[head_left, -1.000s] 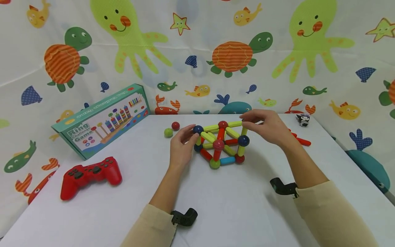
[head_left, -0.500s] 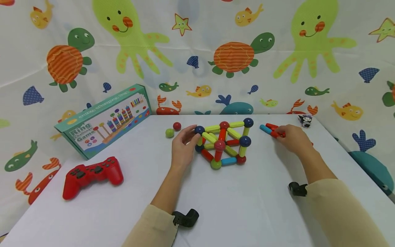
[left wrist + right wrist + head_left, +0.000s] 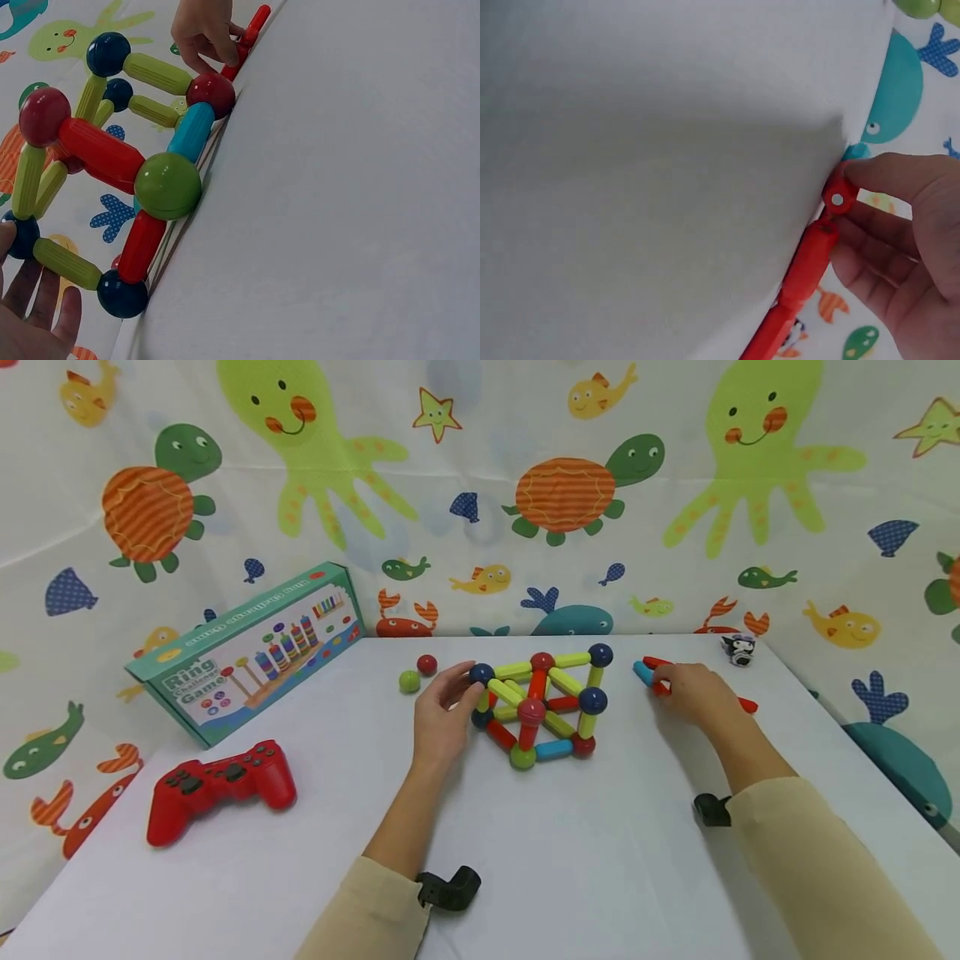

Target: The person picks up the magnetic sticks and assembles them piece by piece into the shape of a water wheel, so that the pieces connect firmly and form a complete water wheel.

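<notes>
A magnetic ball-and-stick frame (image 3: 531, 712) of yellow, red and light-blue sticks joined by coloured balls stands at the middle of the white table. My left hand (image 3: 441, 718) grips its left side, thumb and fingers at a dark-blue ball (image 3: 24, 238) in the left wrist view. To the right of the frame, my right hand (image 3: 697, 695) is low over a small group of loose sticks. It pinches a red magnetic stick (image 3: 840, 187), whose round end faces the right wrist camera. A light-blue stick (image 3: 642, 673) and more red sticks (image 3: 808, 262) lie right around those fingers.
A green ball (image 3: 409, 682) and a red ball (image 3: 427, 665) lie behind my left hand. At the left are a red game controller (image 3: 222, 789) and a Ring Challenge Game box (image 3: 255, 656). A small black-and-white figure (image 3: 738, 650) sits at the back right, before a sea-animal curtain (image 3: 465, 435).
My right hand has left the frame's top right corner, where a dark-blue ball now shows, and moved right and down to the loose sticks. My left hand keeps its place.
</notes>
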Available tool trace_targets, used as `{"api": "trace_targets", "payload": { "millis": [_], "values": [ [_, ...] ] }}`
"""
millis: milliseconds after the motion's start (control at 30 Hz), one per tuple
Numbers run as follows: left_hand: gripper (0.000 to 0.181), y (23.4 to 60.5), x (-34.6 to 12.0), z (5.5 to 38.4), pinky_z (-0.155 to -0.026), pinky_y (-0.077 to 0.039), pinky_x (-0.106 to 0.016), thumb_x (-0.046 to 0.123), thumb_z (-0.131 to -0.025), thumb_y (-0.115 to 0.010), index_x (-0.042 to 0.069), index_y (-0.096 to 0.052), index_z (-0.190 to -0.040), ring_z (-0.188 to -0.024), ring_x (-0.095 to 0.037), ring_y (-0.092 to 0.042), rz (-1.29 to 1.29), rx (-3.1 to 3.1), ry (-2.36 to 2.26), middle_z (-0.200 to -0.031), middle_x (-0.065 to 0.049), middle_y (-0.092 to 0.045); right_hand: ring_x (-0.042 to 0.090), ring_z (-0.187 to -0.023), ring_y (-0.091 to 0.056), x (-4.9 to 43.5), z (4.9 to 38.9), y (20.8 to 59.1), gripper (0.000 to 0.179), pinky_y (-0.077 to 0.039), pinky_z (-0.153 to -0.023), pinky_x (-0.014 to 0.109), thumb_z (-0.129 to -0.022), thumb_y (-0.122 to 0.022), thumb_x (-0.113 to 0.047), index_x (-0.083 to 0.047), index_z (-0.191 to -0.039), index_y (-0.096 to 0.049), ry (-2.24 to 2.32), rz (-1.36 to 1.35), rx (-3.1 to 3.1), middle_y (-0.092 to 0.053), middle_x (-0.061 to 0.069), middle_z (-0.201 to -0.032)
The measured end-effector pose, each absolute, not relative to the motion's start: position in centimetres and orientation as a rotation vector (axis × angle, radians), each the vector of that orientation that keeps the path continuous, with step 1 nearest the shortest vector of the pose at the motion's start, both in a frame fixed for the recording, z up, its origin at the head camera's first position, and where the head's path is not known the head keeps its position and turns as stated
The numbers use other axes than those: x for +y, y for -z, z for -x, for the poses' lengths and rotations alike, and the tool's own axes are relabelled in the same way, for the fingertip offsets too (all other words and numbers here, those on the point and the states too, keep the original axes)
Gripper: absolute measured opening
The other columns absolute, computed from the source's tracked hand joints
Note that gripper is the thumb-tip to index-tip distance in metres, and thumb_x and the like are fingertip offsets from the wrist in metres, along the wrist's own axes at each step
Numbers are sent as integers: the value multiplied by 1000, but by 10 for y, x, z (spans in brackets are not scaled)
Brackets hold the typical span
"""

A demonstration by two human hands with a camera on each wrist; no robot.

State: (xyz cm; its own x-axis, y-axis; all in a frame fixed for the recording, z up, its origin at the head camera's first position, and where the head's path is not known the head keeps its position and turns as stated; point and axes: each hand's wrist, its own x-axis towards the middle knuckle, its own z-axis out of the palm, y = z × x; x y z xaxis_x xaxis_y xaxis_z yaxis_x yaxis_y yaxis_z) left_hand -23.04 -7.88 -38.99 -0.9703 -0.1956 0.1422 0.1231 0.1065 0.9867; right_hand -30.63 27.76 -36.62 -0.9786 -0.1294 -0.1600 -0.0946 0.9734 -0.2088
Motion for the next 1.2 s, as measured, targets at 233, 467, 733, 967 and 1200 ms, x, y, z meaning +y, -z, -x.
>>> {"api": "trace_targets", "payload": {
  "millis": [233, 467, 733, 967, 1200],
  "values": [
    [34, 390, -80, 230, -105, -54, -34, 24, -103, -66, 31, -65, -136, -127, -13, -61, -64, -2151, 1945, -135, 5, -66, 50, -116, -52, 280, 300, 366, 39, -54, -94, 62, -94, -70, -15, -5, -132, -67, 363, 269, 2903, -63, 30, -125],
    [34, 391, -79, 230, -105, -55, -34, 23, -102, -66, 31, -65, -136, -126, -13, -62, -55, -2147, 1940, -135, 6, -66, 34, -100, -59, 284, 285, 356, 47, -57, -74, 35, -92, -72, -16, -4, -136, -64, 509, 322, 2829, -67, 20, -109],
    [35, 389, -80, 228, -106, -54, -35, 24, -102, -66, 29, -65, -137, -126, -15, -61, -68, -2162, 1923, -135, 4, -66, 35, -112, -65, 261, 259, 319, 44, -57, -81, 30, -98, -71, -19, -8, -140, -63, 894, 473, 2920, -70, 19, -124],
    [33, 380, -78, 221, -102, -54, -39, 23, -102, -67, 20, -67, -135, -120, -23, -62, 18, -2144, 1675, -130, -3, -67, 26, -108, -67, 214, 234, 292, 36, -54, -82, 14, -97, -73, -13, -11, -132, -70, 1036, 792, 2888, -74, 10, -119],
    [26, 360, -65, 201, -76, -58, -27, 25, -96, -75, 14, -75, -120, -92, -18, -66, 435, -2286, 1342, -105, -2, -70, 23, -109, -65, 182, 226, 290, 37, -59, -85, 32, -91, -77, -5, -13, -127, -74, 817, 1043, 2897, -75, 5, -119]
  ]
}}
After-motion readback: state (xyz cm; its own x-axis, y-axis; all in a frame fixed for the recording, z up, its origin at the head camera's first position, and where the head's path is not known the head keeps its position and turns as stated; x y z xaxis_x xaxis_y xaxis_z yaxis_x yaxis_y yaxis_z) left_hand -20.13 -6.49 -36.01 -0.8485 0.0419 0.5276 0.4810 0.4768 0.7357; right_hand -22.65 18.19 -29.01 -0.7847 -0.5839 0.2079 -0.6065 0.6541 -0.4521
